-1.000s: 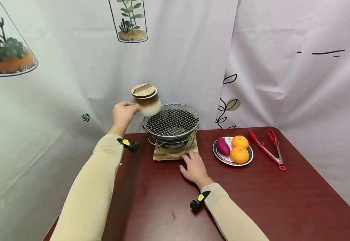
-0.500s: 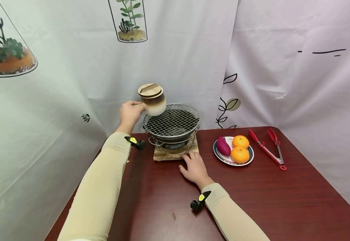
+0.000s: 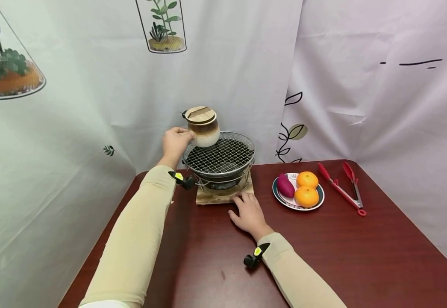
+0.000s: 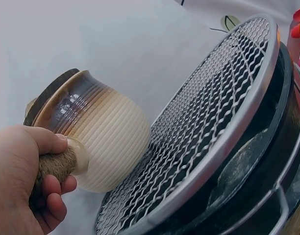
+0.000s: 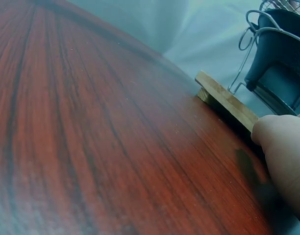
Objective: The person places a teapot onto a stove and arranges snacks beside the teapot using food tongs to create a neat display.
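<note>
Head, lidded pot, brown over cream

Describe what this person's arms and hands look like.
The left sleeve and right sleeve are long, plain and pale yellowish-beige. At the cuffs sit a left wrist camera and right wrist camera, both small and black with a yellow mark. The left hand and right hand wear no gloves.
</note>
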Demonstrator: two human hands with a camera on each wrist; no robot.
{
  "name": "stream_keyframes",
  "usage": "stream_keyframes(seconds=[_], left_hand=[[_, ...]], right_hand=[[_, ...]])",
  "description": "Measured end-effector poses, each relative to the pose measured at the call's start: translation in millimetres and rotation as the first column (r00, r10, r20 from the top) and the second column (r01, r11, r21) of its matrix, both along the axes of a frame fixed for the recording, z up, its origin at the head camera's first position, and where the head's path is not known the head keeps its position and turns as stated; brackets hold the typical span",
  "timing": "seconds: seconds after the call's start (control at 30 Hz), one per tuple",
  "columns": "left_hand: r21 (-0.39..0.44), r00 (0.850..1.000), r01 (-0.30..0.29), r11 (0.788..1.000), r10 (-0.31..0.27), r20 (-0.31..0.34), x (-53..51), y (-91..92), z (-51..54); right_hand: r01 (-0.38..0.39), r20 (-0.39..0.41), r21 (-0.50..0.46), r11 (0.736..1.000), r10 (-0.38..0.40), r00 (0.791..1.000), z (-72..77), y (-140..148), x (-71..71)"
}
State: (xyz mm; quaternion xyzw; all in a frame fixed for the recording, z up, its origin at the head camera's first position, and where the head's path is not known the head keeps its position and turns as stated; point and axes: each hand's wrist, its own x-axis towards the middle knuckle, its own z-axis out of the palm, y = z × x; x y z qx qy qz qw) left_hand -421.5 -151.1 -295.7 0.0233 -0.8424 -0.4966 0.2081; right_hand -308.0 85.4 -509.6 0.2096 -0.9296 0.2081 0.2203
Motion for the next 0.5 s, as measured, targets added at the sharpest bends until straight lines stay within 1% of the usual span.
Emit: stream_keyframes(seconds=[0.13, 0.3, 0.5], left_hand=[[-0.004, 1.000, -0.006, 1.000, 0.006, 0.003, -2.2, 3.6, -1.1], [-0.014, 1.000, -0.016, 1.000, 0.016, 0.006, -4.1, 8.3, -2.1], [-0.002, 1.000, -0.019, 1.000, 0.019, -0.010, -4.6, 12.2, -3.5]], right_hand=[[0.002, 0.006, 0.004, 1.000, -0.002, 1.000, 0.1, 0, 0.1], [0.000, -0.005, -0.008, 1.000, 0.000, 1.000, -0.5, 0, 1.0], [-0.009, 0.002, -0.018, 1.000, 0.009, 1.000, 1.3, -1, 1.0]])
